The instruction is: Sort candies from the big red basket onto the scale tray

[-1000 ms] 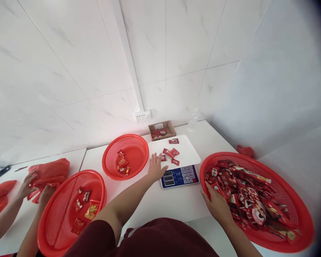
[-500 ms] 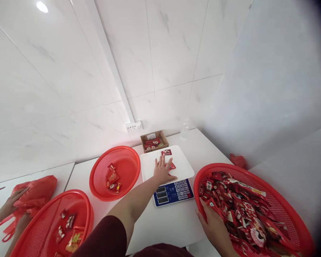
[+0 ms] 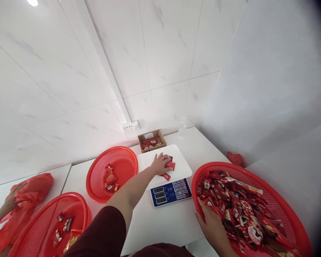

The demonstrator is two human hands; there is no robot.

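My left hand [image 3: 159, 164] reaches over the white pan of the scale [image 3: 179, 170] with its fingers curled around small red candy packets [image 3: 169, 165]. One more packet [image 3: 166, 176] lies loose on the pan just below that hand. My right hand [image 3: 210, 223] rests on the near rim of the big red basket [image 3: 285, 210], fingers closed over the edge among the many red wrapped candies [image 3: 235, 207].
A middle red basket [image 3: 128, 157] holds a few candies. A near-left red basket [image 3: 37, 217] holds several more. A small cardboard box [image 3: 151, 140] stands behind the scale. Another person's hand [image 3: 10, 200] handles a red plastic bag [image 3: 29, 189] at far left.
My left hand has gone from lying flat and spread on the scale pan to curling its fingers around the packets there. The view has tilted a little.
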